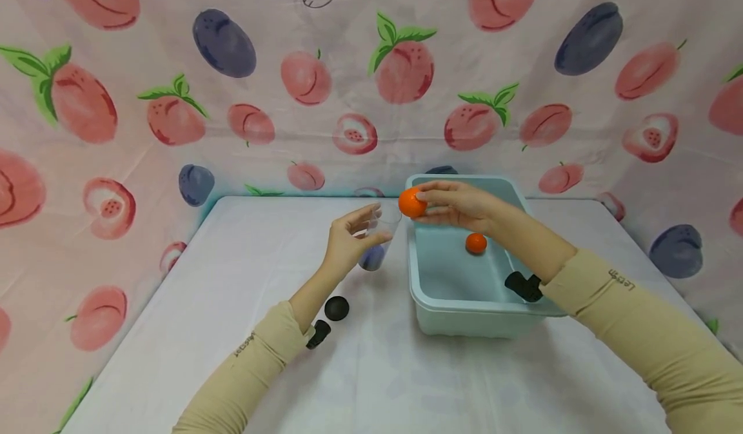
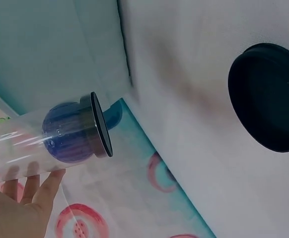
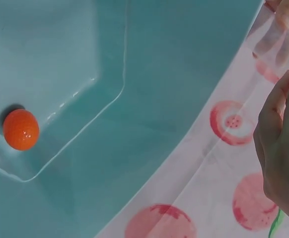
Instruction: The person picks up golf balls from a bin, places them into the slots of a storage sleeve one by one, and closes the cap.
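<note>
My left hand grips a clear plastic tube, held tilted above the table. At its lower end sits a dark blue ball, against a black cap. Just beside the tube's open top, my right hand pinches an orange ball between thumb and fingers, over the left rim of a light blue tub. A second orange ball lies on the tub's floor. In the right wrist view the right hand hides the ball it holds.
The light blue tub stands on the white-covered table, right of the middle. A round black lid lies on the table near my left forearm. A fruit-patterned cloth hangs behind the table.
</note>
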A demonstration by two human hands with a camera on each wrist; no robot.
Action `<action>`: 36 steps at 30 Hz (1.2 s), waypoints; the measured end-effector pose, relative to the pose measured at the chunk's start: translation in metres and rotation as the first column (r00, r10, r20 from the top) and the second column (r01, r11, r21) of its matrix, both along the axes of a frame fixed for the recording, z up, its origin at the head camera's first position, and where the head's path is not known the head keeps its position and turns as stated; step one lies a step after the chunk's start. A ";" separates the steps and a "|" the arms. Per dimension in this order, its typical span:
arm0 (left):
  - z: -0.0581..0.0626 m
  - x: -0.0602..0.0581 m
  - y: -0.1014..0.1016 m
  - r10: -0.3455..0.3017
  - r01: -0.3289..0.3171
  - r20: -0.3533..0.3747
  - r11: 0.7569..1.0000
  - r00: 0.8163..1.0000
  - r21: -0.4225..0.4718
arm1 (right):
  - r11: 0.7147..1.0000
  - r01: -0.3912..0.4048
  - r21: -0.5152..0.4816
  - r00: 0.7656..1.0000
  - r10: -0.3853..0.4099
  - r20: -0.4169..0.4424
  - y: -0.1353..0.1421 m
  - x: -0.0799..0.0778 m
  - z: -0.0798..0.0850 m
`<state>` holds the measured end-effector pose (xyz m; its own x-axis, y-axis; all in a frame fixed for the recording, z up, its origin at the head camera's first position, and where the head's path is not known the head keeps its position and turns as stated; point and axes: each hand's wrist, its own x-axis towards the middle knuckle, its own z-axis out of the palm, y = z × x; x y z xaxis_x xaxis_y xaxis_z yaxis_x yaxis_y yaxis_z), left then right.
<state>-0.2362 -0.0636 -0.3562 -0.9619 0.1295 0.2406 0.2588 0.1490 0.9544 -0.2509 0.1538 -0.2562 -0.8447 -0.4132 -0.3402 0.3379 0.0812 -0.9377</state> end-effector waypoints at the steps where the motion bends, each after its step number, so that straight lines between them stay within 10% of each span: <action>1: 0.000 0.001 0.000 -0.002 0.002 -0.002 1.000 1.000 -0.003 | 1.000 -0.005 0.006 1.000 0.005 -0.005 -0.002 0.000 0.000; 36: -0.003 0.002 0.001 0.042 -0.043 0.026 0.999 0.999 0.020 | 1.000 -0.021 0.019 1.000 0.021 -0.003 -0.004 -0.003 -0.001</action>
